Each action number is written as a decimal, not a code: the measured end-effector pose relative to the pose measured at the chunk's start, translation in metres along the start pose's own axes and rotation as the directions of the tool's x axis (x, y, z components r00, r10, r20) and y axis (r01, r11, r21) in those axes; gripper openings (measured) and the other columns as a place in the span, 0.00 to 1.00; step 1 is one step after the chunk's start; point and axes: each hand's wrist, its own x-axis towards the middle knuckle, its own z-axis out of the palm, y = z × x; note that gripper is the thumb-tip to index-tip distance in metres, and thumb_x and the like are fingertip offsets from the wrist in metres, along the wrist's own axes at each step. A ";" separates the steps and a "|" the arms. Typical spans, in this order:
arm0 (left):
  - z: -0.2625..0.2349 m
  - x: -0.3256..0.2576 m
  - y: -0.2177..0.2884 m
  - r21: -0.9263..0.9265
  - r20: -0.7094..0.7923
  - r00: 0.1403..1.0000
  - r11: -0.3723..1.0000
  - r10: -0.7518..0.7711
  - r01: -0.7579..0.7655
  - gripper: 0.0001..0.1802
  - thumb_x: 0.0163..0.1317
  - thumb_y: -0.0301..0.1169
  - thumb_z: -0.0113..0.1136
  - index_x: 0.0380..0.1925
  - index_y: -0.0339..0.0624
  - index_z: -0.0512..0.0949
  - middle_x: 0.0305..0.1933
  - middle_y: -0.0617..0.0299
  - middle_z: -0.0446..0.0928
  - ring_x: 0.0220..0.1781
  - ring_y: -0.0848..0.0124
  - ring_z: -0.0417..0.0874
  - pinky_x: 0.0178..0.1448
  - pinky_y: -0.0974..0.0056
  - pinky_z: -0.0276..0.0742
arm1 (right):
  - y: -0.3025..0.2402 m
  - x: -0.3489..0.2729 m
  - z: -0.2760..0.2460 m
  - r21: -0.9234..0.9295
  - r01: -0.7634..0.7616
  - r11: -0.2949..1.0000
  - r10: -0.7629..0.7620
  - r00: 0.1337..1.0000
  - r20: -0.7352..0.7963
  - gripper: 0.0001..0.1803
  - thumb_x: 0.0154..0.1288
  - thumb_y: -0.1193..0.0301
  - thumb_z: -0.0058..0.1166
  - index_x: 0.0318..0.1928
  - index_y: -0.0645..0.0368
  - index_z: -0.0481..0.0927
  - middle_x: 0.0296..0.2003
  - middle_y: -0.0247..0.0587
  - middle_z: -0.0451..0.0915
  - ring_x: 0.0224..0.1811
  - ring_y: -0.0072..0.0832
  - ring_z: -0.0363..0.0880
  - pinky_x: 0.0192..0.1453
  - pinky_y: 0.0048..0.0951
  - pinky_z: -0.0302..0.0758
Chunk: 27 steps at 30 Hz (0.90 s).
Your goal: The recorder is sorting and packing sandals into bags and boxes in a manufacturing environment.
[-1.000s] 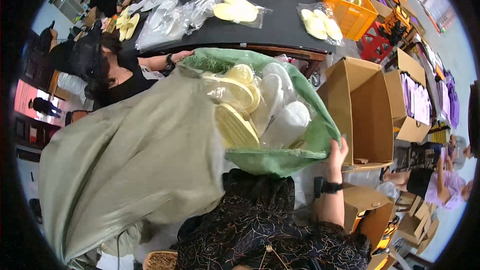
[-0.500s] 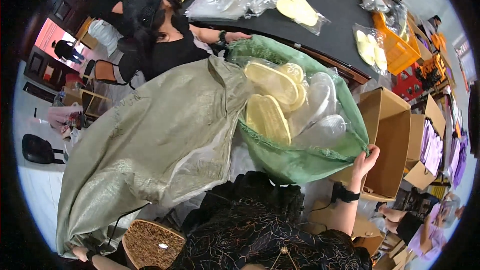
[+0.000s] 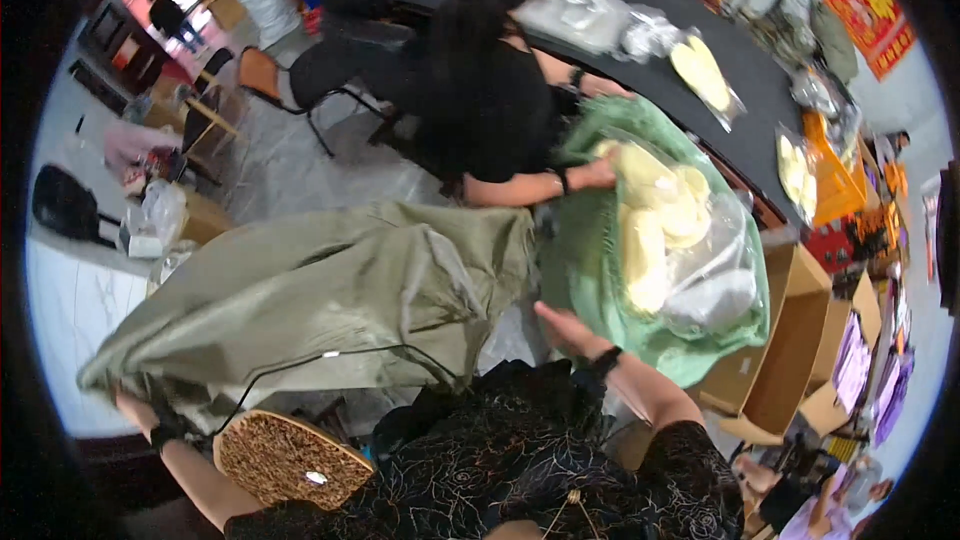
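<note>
My left hand [image 3: 133, 408] is closed on the bottom end of the long grey-green woven sack [image 3: 330, 280], at the far left. The sack stretches flat toward the middle, its other end lying loose. My right hand [image 3: 568, 330], fingers stretched out and holding nothing, is beside the near left side of the green sack [image 3: 590, 260]. Inside that green sack's open mouth are yellow slippers [image 3: 648, 250] and white slippers [image 3: 715, 295] in clear bags. A co-worker's two hands, one at the far rim [image 3: 605, 86] and one at the left rim [image 3: 597, 172], hold the green sack.
A black-topped table [image 3: 640, 10] carries bagged slippers [image 3: 702, 75] along the back. Open cardboard boxes [image 3: 785, 340] stand right of the green sack, near an orange crate [image 3: 835, 175]. A brown woven-topped stool [image 3: 290, 460] is close to my left arm. Chairs [image 3: 262, 73] stand behind.
My right hand has let go of the green sack's right rim and moved left. The grey-green sack has come away from the green one. The co-worker's second hand now holds the left rim.
</note>
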 end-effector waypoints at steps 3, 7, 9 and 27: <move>0.078 -0.044 0.028 -0.040 0.172 0.985 0.999 -0.004 0.011 0.23 0.70 0.39 0.35 0.58 0.39 0.69 0.54 0.53 0.72 0.52 0.64 0.76 0.52 0.56 0.76 | -0.039 0.046 0.108 -0.004 -0.317 0.948 0.312 0.933 0.180 0.64 0.50 0.27 0.47 0.71 0.64 0.41 0.67 0.62 0.54 0.64 0.48 0.64 0.60 0.46 0.69; 0.183 -0.145 0.112 -0.426 0.372 0.860 0.759 -0.349 0.492 0.24 0.68 0.41 0.46 0.58 0.39 0.67 0.56 0.54 0.72 0.57 0.61 0.73 0.62 0.56 0.68 | -0.118 0.074 0.208 -0.040 -0.214 0.976 0.211 0.880 0.426 0.69 0.48 0.26 0.46 0.71 0.60 0.26 0.71 0.61 0.34 0.72 0.54 0.47 0.67 0.53 0.61; 0.166 -0.082 0.061 -0.526 0.364 0.908 0.759 -0.208 0.384 0.23 0.65 0.41 0.50 0.56 0.40 0.69 0.56 0.54 0.73 0.55 0.58 0.74 0.61 0.55 0.69 | -0.150 0.097 0.271 0.089 -0.278 0.956 0.198 0.841 0.503 0.70 0.47 0.24 0.44 0.70 0.59 0.22 0.71 0.60 0.30 0.73 0.53 0.44 0.68 0.52 0.59; 0.292 0.119 -0.021 -0.571 0.189 0.940 0.747 -0.283 0.340 0.24 0.62 0.37 0.54 0.55 0.37 0.70 0.53 0.58 0.75 0.52 0.63 0.76 0.56 0.58 0.72 | -0.525 0.228 0.536 0.129 0.439 0.889 -0.434 0.721 0.540 0.12 0.62 0.70 0.53 0.44 0.63 0.79 0.39 0.37 0.81 0.41 0.26 0.78 0.46 0.29 0.74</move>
